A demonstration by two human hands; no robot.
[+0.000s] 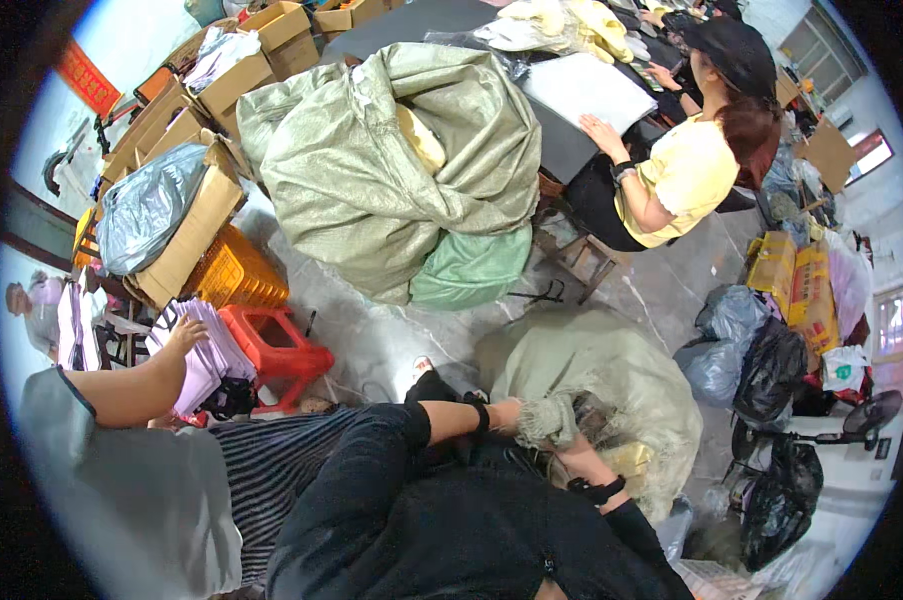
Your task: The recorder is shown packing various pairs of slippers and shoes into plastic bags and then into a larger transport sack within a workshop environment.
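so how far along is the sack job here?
Early, judging by the piles. Done: nothing clearly finished near the wearer. In hand: the left hand grips the bunched mouth of the pale woven sack on the floor; the right hand is hidden inside or behind it. Left: the big green sack stands open and stuffed, and the black bags at right sit untouched.
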